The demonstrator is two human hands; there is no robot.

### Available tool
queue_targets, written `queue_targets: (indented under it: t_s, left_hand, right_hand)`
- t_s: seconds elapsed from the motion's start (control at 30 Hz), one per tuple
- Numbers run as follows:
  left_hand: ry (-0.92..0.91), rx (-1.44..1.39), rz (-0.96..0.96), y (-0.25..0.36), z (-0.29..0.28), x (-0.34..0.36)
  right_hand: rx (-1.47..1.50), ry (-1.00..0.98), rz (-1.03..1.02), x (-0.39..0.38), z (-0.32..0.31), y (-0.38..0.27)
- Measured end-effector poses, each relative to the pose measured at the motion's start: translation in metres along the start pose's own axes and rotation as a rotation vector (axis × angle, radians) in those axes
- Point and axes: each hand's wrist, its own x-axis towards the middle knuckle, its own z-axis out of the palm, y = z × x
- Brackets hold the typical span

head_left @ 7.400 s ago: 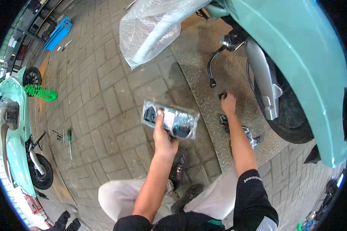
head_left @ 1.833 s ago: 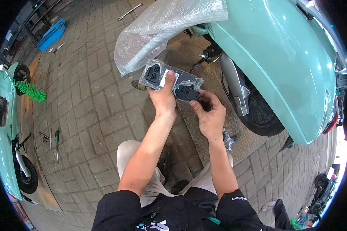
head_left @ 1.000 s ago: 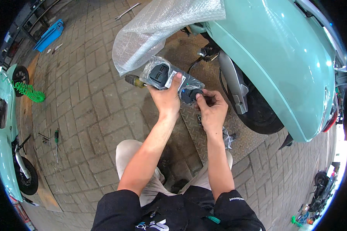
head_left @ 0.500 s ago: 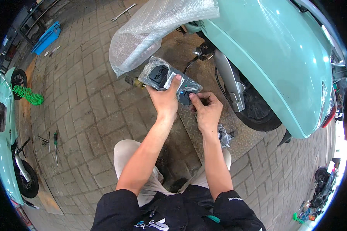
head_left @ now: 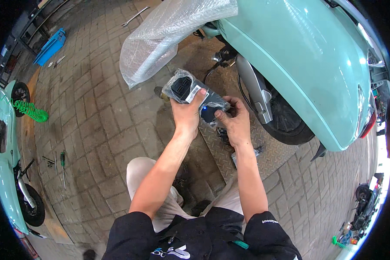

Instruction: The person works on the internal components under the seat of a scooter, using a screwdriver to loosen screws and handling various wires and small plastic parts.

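In the middle of the view I hold up a black box-shaped part point(head_left: 216, 99) wrapped in clear plastic, with a pale label and a small blue light on it. My left hand point(head_left: 186, 116) is closed round its left half, the thumb lying over the label. Closed on the right end is my right hand point(head_left: 238, 121), its thumb on the near side by the blue light and its fingers partly hidden behind the part. Under the right forearm a crumpled clear plastic bag point(head_left: 258, 151) lies on a ribbed metal plate point(head_left: 273, 158).
Ahead and right stands a mint-green scooter point(head_left: 299, 56), partly draped with bubble wrap point(head_left: 160, 47). Another scooter point(head_left: 4, 173) is at the left edge. On the brick floor lie a screwdriver point(head_left: 63, 164), a wrench point(head_left: 135, 16) and a blue crate point(head_left: 50, 47).
My right hand has shifted from the part's near corner to a fuller hold round its right end. The part has moved slightly right, and a dark item on the plate now shows beside my right wrist.
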Motion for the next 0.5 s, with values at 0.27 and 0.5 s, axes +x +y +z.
queue_targets:
  t_s: [0.27,0.5]
  left_hand:
    - [-0.051,-0.159,-0.216,0.014,0.002,-0.002]
    - [0.02,-0.108,-0.227,0.012,0.001,-0.002]
  right_hand:
    - [0.161,-0.066,-0.112,-0.008,-0.012,0.0]
    - [-0.336,0.114,-0.469,-0.003,-0.019,-0.012]
